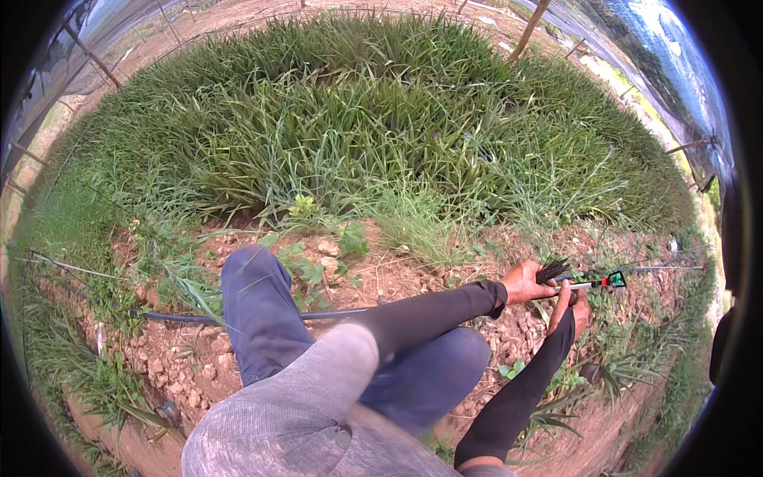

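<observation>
Micro-sprinkler [613, 280] held low at the person's right, above stony reddish soil [373, 266] and weeds, at the near edge of a bed of strap-leaved plants [381, 131]; its black frame, with green inside and a red collar behind, points to the right, clear of both palms. Left hand [522, 281] reaches across to the near end of the pale tube [584, 285]; its fingers are drawn in narrow there, beside a dark bundle [552, 269], though exactly what they clasp cannot be told. Right hand [581, 308] comes from below; its fingers are closed on the tube, just short of the collar. Step in hand, as judged: working on the tube or its fitting; best done with one hand as anchor and the other turning or pressing along the tube's own line, since a sideways push could bend it or loosen the collar; right fingers should bear on the tube, not on the open frame, which looks the weaker part; grit is a likely risk, so keep both ends off the soil; dark hose [187, 318] runs left of and behind the knees [256, 266], well apart from the work.
</observation>
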A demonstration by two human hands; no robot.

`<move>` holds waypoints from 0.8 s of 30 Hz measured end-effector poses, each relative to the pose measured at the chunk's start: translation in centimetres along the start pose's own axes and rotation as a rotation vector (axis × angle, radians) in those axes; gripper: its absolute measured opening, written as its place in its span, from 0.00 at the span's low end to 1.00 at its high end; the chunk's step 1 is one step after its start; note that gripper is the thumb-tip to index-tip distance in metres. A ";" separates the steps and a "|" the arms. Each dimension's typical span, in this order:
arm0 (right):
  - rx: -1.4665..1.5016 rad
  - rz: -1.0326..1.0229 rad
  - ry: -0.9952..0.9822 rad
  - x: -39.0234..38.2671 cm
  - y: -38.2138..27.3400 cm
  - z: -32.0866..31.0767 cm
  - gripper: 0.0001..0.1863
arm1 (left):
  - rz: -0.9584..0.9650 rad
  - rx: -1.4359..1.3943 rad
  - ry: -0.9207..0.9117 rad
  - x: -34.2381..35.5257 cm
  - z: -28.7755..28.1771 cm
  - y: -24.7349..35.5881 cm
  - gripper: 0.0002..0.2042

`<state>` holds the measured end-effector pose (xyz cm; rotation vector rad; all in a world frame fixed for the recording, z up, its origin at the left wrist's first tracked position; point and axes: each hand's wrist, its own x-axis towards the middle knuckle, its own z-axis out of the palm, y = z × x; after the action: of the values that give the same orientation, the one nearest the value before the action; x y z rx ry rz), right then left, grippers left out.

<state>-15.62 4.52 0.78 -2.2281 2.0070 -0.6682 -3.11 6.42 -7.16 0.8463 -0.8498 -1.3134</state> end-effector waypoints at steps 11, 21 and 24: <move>0.068 -0.017 -0.013 0.2 0.8 -1.1 0.22 | 0.007 0.216 0.197 -5.0 -7.0 1.9 0.13; 0.285 -0.140 -0.054 0.4 1.5 0.8 0.21 | -0.035 0.139 0.246 -12.0 -17.0 3.8 0.11; 0.463 -0.142 -0.017 2.4 4.8 4.1 0.18 | 0.086 -0.021 0.289 -14.0 -19.7 4.8 0.11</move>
<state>-18.53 0.53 -3.85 -2.0897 1.4973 -1.0027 15.62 21.45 -12.39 0.9460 -0.6353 -1.0908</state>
